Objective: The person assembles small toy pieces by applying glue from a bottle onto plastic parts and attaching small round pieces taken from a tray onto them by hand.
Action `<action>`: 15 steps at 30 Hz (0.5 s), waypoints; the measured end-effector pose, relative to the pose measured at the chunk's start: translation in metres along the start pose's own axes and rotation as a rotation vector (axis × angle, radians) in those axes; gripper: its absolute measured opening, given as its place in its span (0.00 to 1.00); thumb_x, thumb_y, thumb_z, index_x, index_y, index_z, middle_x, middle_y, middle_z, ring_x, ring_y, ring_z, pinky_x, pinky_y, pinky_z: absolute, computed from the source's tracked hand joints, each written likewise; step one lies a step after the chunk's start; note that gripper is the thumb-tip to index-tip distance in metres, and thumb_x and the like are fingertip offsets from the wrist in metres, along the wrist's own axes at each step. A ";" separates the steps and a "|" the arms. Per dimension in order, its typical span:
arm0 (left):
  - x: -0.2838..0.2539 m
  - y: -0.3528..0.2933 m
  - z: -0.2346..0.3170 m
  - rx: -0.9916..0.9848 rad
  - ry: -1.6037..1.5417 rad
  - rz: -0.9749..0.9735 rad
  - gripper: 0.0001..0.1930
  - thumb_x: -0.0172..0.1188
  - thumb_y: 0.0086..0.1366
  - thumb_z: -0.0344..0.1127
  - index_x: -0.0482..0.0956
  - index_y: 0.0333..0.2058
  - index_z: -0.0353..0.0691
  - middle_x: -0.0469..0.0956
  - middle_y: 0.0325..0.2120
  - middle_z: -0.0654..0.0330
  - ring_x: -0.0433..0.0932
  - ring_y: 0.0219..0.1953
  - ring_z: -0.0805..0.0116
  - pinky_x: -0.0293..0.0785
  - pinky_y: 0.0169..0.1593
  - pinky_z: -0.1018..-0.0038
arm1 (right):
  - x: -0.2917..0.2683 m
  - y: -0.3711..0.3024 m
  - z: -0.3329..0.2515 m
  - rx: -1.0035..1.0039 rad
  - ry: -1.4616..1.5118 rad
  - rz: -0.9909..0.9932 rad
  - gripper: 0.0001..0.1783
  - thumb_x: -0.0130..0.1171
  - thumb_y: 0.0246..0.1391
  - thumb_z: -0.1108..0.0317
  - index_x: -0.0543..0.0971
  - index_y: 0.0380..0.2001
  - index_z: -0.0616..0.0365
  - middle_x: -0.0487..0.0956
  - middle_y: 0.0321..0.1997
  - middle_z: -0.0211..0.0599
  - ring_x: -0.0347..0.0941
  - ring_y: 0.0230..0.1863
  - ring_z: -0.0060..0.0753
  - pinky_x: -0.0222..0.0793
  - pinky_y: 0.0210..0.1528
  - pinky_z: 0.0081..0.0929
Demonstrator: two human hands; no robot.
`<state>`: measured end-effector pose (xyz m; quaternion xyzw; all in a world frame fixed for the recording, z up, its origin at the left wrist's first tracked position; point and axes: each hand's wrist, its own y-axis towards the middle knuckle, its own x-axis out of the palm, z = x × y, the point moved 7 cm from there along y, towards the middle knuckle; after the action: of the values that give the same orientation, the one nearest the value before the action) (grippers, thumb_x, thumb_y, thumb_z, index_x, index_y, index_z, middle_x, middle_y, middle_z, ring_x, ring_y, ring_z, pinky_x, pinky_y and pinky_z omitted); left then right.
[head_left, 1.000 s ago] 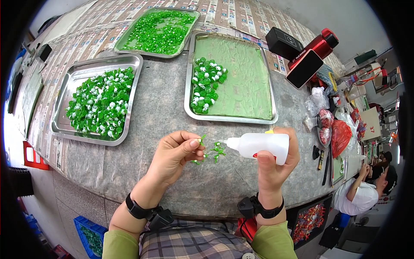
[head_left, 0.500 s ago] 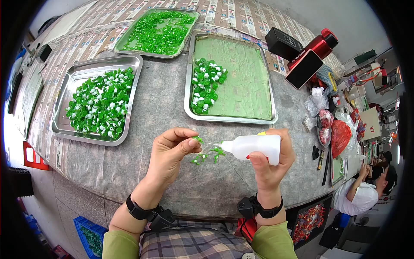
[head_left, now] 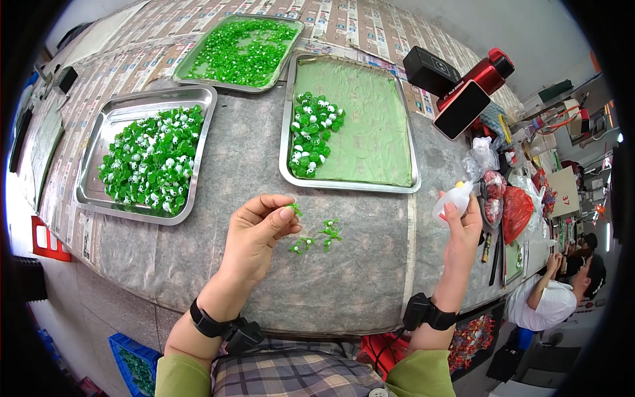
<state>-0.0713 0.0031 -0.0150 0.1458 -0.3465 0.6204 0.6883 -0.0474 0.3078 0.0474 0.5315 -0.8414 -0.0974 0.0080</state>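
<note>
Between the thumb and fingers of my left hand (head_left: 259, 228) is a small green plastic piece (head_left: 295, 209), partly hidden by the fingertips. My right hand (head_left: 464, 225), off to the right, is wrapped round a white squeeze bottle (head_left: 454, 200) with a yellow tip that points up. On the grey cloth just right of my left hand lie several loose green pieces (head_left: 330, 233) with white bits. Beyond them stands a metal tray lined with green (head_left: 374, 132), holding a cluster of green-and-white pieces (head_left: 313, 135) along its left side.
At the left is a metal tray (head_left: 92, 188) heaped with green-and-white pieces. A farther tray (head_left: 299, 30) holds small green parts. To the right are a phone (head_left: 462, 110), a red bottle (head_left: 493, 69), a black box (head_left: 430, 68) and plastic bags (head_left: 517, 215). Another person (head_left: 549, 301) sits far right.
My right hand has swung right with the squeeze bottle, away from the green piece, and the bottle now tilts upward. My left hand stays nearly in place with its piece.
</note>
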 end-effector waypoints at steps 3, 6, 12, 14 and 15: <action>0.002 0.001 -0.002 -0.013 -0.013 -0.006 0.07 0.53 0.53 0.28 0.72 0.32 0.35 0.73 0.24 0.62 0.72 0.27 0.75 0.71 0.34 0.77 | -0.031 0.000 0.037 0.081 -0.058 0.021 0.22 0.55 0.42 0.74 0.62 0.42 0.64 0.70 0.41 0.42 0.66 0.41 0.25 0.61 0.45 0.21; 0.002 0.000 0.000 -0.009 -0.007 -0.001 0.07 0.53 0.53 0.28 0.72 0.32 0.35 0.73 0.24 0.62 0.72 0.27 0.75 0.71 0.34 0.77 | -0.046 -0.003 0.063 0.155 -0.075 0.011 0.23 0.54 0.42 0.77 0.61 0.44 0.62 0.69 0.41 0.39 0.65 0.43 0.25 0.61 0.44 0.20; 0.002 0.001 -0.002 -0.015 0.000 0.003 0.06 0.54 0.53 0.28 0.72 0.32 0.36 0.73 0.24 0.63 0.72 0.27 0.75 0.71 0.34 0.78 | -0.003 -0.011 -0.060 -0.575 -0.901 0.425 0.17 0.54 0.41 0.76 0.66 0.38 0.64 0.72 0.36 0.35 0.67 0.35 0.23 0.62 0.37 0.19; 0.000 0.001 -0.002 -0.018 -0.002 0.002 0.06 0.54 0.53 0.28 0.72 0.32 0.36 0.73 0.24 0.63 0.72 0.27 0.76 0.71 0.34 0.78 | 0.047 0.006 -0.061 -0.421 -0.553 0.018 0.10 0.55 0.42 0.74 0.71 0.32 0.64 0.73 0.29 0.35 0.68 0.28 0.23 0.63 0.32 0.19; -0.001 0.001 -0.001 -0.016 -0.003 0.008 0.06 0.54 0.53 0.28 0.72 0.32 0.36 0.73 0.24 0.63 0.72 0.27 0.76 0.71 0.34 0.78 | 0.074 0.013 -0.055 -0.377 -0.527 -0.134 0.09 0.55 0.41 0.73 0.72 0.29 0.63 0.74 0.27 0.36 0.69 0.26 0.24 0.63 0.30 0.19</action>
<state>-0.0718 0.0034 -0.0164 0.1397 -0.3533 0.6202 0.6863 -0.0852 0.2381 0.0968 0.5315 -0.7449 -0.3856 -0.1181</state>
